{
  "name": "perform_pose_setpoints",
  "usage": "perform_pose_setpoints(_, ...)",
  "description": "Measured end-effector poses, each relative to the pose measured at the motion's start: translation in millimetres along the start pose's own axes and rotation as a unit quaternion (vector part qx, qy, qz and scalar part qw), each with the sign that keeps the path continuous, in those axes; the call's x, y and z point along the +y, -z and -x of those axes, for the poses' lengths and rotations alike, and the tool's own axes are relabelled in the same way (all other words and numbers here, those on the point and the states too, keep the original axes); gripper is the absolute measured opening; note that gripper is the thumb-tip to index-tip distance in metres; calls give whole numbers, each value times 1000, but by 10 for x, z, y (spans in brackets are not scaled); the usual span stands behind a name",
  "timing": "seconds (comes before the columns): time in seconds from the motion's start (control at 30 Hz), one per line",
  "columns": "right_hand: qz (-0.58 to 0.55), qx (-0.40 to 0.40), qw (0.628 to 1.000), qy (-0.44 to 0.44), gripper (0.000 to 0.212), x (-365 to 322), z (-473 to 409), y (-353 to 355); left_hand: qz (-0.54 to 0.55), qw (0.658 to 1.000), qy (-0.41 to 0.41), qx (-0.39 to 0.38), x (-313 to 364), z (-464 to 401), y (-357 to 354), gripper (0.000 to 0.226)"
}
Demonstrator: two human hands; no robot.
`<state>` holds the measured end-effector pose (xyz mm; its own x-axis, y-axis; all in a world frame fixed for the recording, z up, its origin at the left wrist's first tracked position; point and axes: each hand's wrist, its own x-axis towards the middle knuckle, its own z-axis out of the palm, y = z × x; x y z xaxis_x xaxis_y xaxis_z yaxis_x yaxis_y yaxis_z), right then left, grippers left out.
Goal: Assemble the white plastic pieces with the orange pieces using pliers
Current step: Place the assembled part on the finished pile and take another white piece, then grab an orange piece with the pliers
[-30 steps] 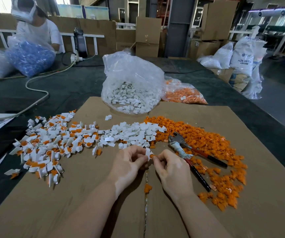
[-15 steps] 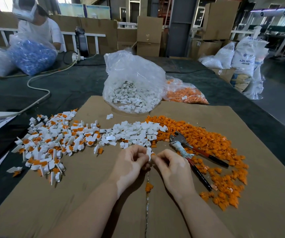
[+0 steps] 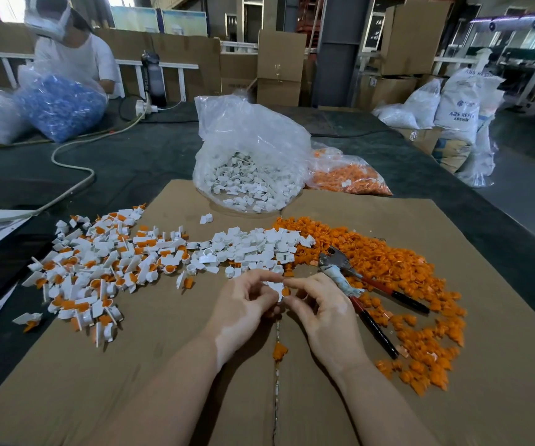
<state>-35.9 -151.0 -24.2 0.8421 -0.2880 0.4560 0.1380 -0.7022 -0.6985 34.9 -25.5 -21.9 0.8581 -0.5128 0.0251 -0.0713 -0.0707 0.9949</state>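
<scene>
White plastic piece point(image 3: 276, 289) pinched by left hand point(image 3: 243, 305); right hand point(image 3: 319, 304) pinches orange piece point(image 3: 286, 291) against it. Pliers point(image 3: 361, 292) lie just right, handles toward the near-right. Bare cardboard point(image 3: 163, 365) nearside.

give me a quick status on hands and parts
Left hand pinches white piece; right hand pinches orange piece. Pliers idle. Nothing blocking.

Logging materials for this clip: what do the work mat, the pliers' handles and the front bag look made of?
Mat: brown corrugated cardboard, matte, with a centre seam. Pliers: grey metal head, handles apparently red and black plastic sleeves, one wrapped in whitish tape. Front bag: thin clear plastic film, crinkled and glossy.
</scene>
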Motion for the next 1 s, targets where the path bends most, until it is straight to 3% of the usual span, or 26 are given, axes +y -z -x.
perform_pose_setpoints(0.3,7,2,1000,2,27,1,1,-6,-8,1000,-7,24,33,-14,-47,9)
perform_pose_setpoints(0.43,116,52,992,-16,36,20,7,73,3,999,4,45,40,-37,-48,9)
perform_pose_setpoints(0.53,276,70,949,-138,45,46,-44,240,12,998,15,62,41,-66,-50,8)
perform_pose_setpoints(0.63,379,-23,882,-278,47,81,-129,424,34,996,30,75,43,-87,-52,9)
perform_pose_setpoints(0.7,392,-75,861,-314,47,98,-167,497,49,995,39,79,48,-94,-53,10)
perform_pose_setpoints(0.87,441,-91,849,-276,47,75,-201,548,92,990,53,94,73,-97,-49,12)
perform_pose_setpoints(1.0,398,-83,890,-206,34,-43,-249,563,180,977,73,93,119,-93,-39,10)
